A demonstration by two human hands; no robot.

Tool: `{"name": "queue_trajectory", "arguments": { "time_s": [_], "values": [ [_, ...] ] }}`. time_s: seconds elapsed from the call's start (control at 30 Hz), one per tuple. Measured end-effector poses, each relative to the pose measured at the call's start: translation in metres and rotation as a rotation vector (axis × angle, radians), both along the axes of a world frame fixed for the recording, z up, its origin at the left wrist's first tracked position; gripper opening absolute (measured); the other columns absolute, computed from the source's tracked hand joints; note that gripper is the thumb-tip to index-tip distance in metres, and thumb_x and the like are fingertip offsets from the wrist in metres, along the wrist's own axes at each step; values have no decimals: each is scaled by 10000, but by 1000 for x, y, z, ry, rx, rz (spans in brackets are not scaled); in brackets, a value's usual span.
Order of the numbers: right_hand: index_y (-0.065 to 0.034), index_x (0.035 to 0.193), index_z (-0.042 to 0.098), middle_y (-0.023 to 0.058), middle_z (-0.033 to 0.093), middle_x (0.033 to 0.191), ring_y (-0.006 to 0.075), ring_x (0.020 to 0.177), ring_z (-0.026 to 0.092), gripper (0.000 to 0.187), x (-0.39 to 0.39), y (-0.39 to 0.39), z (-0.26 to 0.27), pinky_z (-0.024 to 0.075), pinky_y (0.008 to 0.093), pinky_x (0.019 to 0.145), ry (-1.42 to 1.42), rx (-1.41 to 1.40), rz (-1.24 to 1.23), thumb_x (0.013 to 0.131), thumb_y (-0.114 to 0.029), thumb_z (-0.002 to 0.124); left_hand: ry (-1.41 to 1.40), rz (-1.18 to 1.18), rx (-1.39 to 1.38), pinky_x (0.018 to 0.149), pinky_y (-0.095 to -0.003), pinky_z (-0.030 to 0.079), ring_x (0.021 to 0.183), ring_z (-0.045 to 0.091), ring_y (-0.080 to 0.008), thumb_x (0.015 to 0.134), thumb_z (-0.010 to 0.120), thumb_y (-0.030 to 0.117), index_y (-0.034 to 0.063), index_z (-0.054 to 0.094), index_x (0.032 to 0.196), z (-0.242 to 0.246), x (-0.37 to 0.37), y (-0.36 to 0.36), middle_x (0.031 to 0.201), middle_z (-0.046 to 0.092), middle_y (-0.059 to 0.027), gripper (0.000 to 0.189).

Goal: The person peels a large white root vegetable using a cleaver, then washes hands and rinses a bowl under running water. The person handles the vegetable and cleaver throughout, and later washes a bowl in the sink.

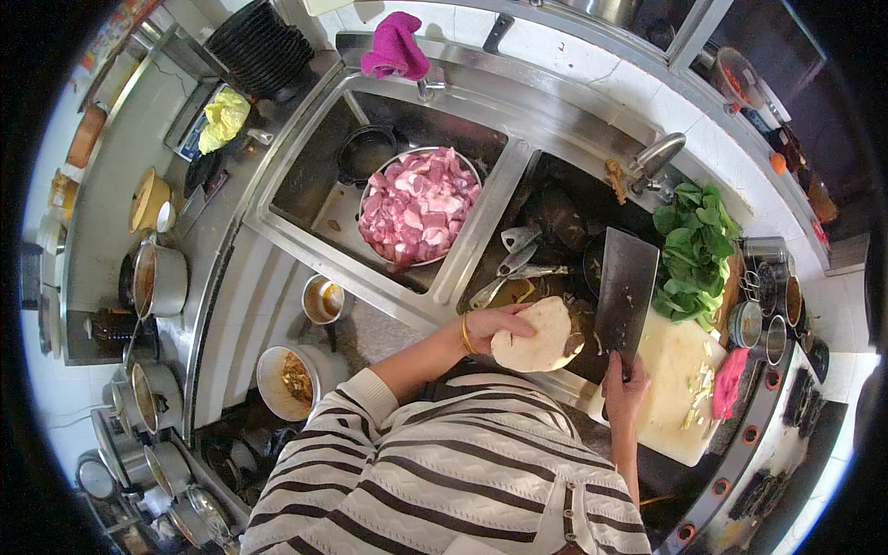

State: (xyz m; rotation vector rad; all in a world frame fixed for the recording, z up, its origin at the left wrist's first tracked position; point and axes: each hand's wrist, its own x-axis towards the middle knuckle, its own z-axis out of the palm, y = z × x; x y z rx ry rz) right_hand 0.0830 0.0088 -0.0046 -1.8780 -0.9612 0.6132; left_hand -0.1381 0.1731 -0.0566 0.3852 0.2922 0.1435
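Note:
My left hand (496, 329) holds a large pale, peeled piece of root vegetable (538, 336) with a brown patch at its right edge, in front of the right sink basin. In my right hand (626, 388) is the handle of a cleaver (626, 288), its broad blade raised and pointing away from me, beside a white cutting board (676, 388). Chopped pale green and white pieces (702, 388) lie on the board. Leafy greens (696, 253) rest at its far end.
The left sink basin (305, 177) holds a bowl of raw meat chunks (420, 208) and a black pot (368, 152). Utensils (520, 260) lie in the right basin, under a faucet (659, 156). A pink cloth (730, 383) and glass jars (746, 325) are at the right, a white bucket (267, 381) at the left.

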Motion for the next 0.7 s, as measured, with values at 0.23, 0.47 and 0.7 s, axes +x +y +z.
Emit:
{"name": "queue_trajectory", "arguments": {
  "time_s": [0.23,0.47,0.7],
  "values": [
    [-33,1121,670,140,647,678,234,541,616,295,-21,2,34,511,356,528,-586,111,90,835,-14,602,-95,15,-84,928,-498,530,1106,613,-405,844,636,104,36,448,1368,-1,1,18,1255,576,-240,562],
    [-77,1139,665,26,467,600,196,480,471,492,-40,13,56,406,326,472,-850,235,338,650,-20,679,68,227,24,857,-470,569,1059,642,-380,879,626,173,15,454,1334,-19,-9,21,1219,600,-224,512],
    [-87,1120,678,-9,428,585,141,467,446,456,-43,17,55,370,287,449,-841,303,319,665,-70,687,116,118,57,856,-467,565,1062,641,-371,862,647,184,14,462,1325,-14,-19,21,1207,608,-212,527]
  ]
}}
